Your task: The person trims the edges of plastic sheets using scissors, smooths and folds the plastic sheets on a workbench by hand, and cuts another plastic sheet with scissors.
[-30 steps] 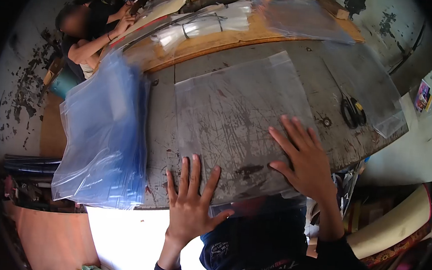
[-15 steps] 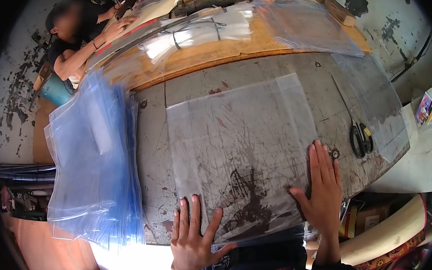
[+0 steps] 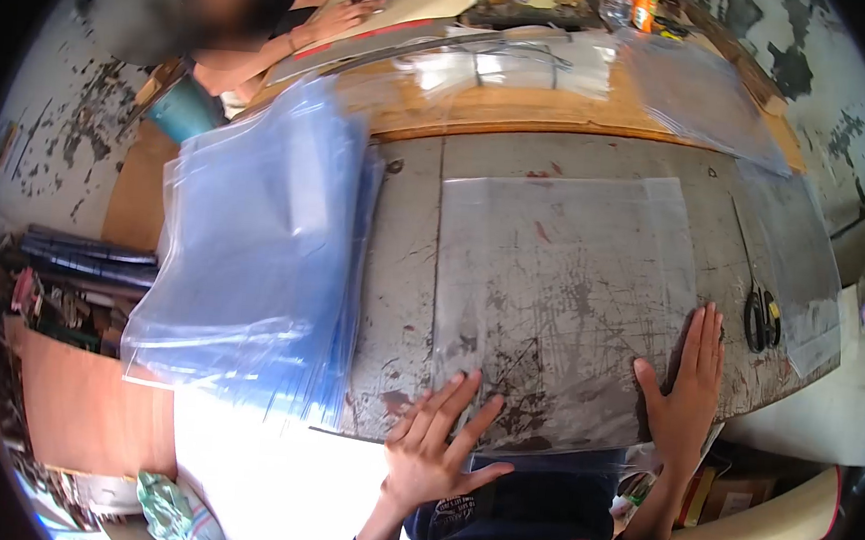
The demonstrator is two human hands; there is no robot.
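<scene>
A clear plastic sheet, perhaps a flat bag, lies spread over the scratched grey tabletop in front of me. My left hand is at its near left corner, fingers spread and holding nothing. Along the sheet's right edge rests my right hand, flat, with the thumb apart from the fingers. To the left, a thick stack of bluish clear plastic sheets overhangs the table's left side. Black-handled scissors lie right of the sheet, blades pointing away from me.
Beyond a wooden board lies a strapped bundle of clear strips. More clear sheets are at the back right, and one sheet hangs over the right edge. A co-worker's arm reaches across at the far left.
The view has turned left, so the table appears shifted right. My left hand has tilted toward the right, fingers still spread. My right hand stays at the sheet's right edge.
</scene>
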